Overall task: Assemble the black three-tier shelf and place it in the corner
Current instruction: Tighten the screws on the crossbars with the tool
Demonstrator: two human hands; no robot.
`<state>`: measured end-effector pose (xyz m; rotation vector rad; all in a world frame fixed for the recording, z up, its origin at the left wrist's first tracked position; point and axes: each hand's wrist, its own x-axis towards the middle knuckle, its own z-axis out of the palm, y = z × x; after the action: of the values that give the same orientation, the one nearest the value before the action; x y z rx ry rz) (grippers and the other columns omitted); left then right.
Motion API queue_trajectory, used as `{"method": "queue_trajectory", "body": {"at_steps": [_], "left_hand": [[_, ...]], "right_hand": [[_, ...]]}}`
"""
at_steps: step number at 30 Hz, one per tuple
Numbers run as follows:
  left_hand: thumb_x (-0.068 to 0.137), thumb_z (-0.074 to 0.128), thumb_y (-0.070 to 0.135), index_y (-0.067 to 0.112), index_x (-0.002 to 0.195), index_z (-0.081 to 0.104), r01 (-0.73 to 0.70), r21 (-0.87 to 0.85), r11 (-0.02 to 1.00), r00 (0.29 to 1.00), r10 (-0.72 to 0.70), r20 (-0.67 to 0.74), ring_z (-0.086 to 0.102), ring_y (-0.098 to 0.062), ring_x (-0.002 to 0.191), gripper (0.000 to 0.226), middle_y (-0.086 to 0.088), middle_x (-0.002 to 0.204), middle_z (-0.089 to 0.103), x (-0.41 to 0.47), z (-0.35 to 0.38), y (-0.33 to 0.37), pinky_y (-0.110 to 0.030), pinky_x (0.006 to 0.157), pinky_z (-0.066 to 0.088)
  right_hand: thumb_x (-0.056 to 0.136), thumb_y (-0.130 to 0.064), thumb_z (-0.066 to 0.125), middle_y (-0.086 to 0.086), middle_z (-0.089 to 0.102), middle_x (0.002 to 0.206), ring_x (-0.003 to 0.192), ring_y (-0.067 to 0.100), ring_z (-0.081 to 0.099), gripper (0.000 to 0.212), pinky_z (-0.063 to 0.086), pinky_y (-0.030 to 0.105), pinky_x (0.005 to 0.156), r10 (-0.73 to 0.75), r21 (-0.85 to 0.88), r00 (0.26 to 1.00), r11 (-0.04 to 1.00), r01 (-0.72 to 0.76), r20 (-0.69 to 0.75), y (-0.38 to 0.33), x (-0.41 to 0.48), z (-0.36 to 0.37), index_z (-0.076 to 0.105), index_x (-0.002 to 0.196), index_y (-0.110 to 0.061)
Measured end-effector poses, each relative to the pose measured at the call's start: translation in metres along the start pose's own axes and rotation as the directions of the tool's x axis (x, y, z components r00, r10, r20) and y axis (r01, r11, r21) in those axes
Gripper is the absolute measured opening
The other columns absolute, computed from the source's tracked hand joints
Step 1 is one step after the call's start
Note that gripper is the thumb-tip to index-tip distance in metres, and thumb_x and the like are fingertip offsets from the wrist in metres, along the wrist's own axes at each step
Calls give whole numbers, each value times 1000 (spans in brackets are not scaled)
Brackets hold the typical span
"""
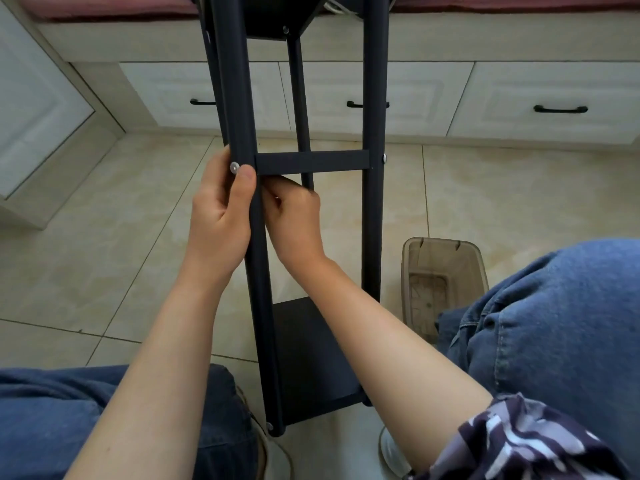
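Rising from the floor between the person's knees, the black shelf (311, 358) is steadied by its left post (258, 271). The left hand (218, 216) wraps the post. The right hand (294, 220) curls behind it, its contents hidden, probably securing the silver screw (234, 166).

**One head-worn camera, looking down and forward**

A single wide-angle view from the person's head, tilted steeply down over their own lap. It sits close. Both forearms enter from the bottom edge, and the left hand (221, 209) and right hand (296, 220) meet mid-frame at the black shelf frame (258, 271). The tiled floor (104, 220) fills the middle, and white drawers (554, 98) cross the top.
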<state>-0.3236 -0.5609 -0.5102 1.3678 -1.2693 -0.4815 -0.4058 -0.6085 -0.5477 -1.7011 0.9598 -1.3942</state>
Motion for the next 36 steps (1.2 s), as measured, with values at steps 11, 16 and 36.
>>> {"method": "queue_trajectory", "body": {"at_steps": [11, 16, 36], "left_hand": [[104, 41, 29, 13, 131, 55, 13, -1, 1000, 1000, -13, -8, 60, -2, 94, 34, 10, 101, 63, -2, -2, 2, -16, 84, 45], [105, 43, 27, 10, 135, 54, 5, 1, 1000, 1000, -5, -14, 60, -2, 97, 36, 7, 104, 63, -4, -2, 2, -14, 85, 45], [90, 61, 33, 43, 109, 54, 35, -26, 999, 999, -35, 20, 62, 7, 92, 23, 32, 95, 64, -12, -7, 16, -7, 79, 46]], "right_hand": [[101, -15, 49, 4, 65, 70, 65, 15, 61, 26, 52, 28, 64, 258, -112, 913, 966, -234, 315, -2, -8, -26, 67, 85, -7], [101, -16, 45, -2, 63, 69, 67, 10, 60, 30, 51, 24, 66, 358, -223, 840, 931, -289, 408, -17, -13, -61, 66, 79, -17], [94, -22, 56, 23, 64, 97, 89, 39, 58, 24, 53, 49, 80, 284, -508, 911, 856, -100, 300, -80, 63, -165, 75, 81, -15]]}}
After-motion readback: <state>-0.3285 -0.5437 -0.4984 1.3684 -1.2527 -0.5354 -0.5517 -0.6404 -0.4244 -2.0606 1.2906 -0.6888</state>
